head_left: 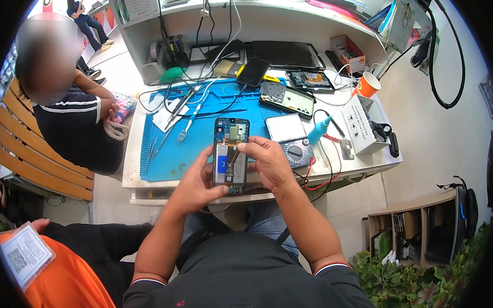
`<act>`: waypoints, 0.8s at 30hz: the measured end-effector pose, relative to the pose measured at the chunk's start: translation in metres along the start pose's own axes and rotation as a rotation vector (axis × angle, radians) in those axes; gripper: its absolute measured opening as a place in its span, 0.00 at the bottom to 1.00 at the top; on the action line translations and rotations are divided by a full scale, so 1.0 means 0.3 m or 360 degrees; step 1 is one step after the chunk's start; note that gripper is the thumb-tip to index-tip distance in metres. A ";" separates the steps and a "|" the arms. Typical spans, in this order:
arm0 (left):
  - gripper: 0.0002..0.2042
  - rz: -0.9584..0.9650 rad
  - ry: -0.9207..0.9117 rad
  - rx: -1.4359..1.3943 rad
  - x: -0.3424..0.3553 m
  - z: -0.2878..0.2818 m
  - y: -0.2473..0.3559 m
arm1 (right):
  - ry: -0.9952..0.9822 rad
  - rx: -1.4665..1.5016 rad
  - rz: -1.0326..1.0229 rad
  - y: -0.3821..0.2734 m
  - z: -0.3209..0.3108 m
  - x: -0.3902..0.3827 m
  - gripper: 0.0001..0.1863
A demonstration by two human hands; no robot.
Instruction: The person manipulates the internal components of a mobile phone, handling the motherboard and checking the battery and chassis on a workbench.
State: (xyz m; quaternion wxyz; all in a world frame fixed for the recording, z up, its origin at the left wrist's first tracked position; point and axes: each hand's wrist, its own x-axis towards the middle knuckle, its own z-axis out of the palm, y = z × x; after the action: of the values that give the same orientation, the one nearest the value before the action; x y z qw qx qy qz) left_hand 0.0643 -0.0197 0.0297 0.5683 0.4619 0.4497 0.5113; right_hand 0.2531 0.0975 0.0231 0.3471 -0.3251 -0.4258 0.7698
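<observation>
An opened smartphone point(222, 166) is held upright at the front edge of the bench, its back cover off. Its circuit board, battery and a dark flex cable point(232, 156) show. My left hand point(192, 186) is closed around the phone's lower left side, thumb near the bottom edge. From the right, my right hand point(273, 165) grips the phone too; its thumb and index finger press by the cable's upper end, and its other fingers are partly hidden. Beneath lies a blue repair mat point(172, 151) with a toothbrush point(189, 121) and thin tools on it.
Right of the phone sit a multimeter point(297, 152), a light blue bottle point(319, 129) and a white box point(363, 126) holding scissors. Phone parts point(286, 98) and cables lie behind. A seated person point(75, 113) is at the left; another in orange point(76, 273) is close beside me.
</observation>
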 end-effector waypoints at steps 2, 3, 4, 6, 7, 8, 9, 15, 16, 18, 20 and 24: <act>0.50 0.0023 -0.0003 0.0029 -0.001 0.004 -0.003 | 0.0037 -0.0006 0.0002 0.001 -0.001 0.002 0.11; 0.50 0.0034 -0.0002 0.0044 -0.002 0.006 -0.004 | 0.0039 0.0000 0.0012 0.002 -0.006 0.003 0.11; 0.50 0.0037 0.0011 0.0057 -0.003 0.009 -0.006 | 0.0041 0.0006 0.0022 0.003 -0.009 0.004 0.11; 0.50 0.0043 0.0036 0.0082 -0.002 0.015 -0.009 | 0.0037 0.0015 0.0023 0.002 -0.009 0.003 0.12; 0.50 0.0045 0.0034 0.0098 -0.003 0.014 -0.012 | 0.0035 0.0020 0.0024 0.002 -0.009 0.002 0.12; 0.51 0.0048 0.0033 0.0114 -0.003 0.012 -0.017 | 0.0042 0.0019 0.0017 0.002 -0.010 0.002 0.12; 0.51 0.0049 0.0033 0.0129 -0.003 0.010 -0.020 | 0.0049 0.0019 0.0013 0.003 -0.011 0.002 0.12; 0.51 0.0006 0.0025 0.0075 -0.005 0.014 -0.017 | 0.0070 0.0048 -0.0040 -0.003 0.001 -0.014 0.11; 0.51 0.0004 0.0024 0.0077 -0.005 0.014 -0.017 | 0.0068 0.0044 -0.0046 0.003 -0.004 -0.011 0.11; 0.51 0.0001 0.0023 0.0080 -0.007 0.012 -0.018 | 0.0067 0.0034 -0.0053 0.009 -0.006 -0.008 0.11; 0.51 0.0017 0.0027 0.0076 -0.008 0.010 -0.027 | 0.0070 0.0019 -0.0068 0.011 -0.003 -0.007 0.11; 0.51 0.0026 0.0024 0.0071 -0.010 0.014 -0.023 | 0.0068 -0.0003 -0.0160 0.028 0.001 0.000 0.11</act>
State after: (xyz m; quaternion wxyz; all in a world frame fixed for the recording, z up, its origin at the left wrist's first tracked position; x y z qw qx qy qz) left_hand 0.0694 -0.0234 0.0239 0.5501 0.4743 0.4615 0.5093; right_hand 0.2507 0.0941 0.0156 0.3942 -0.3199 -0.4347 0.7438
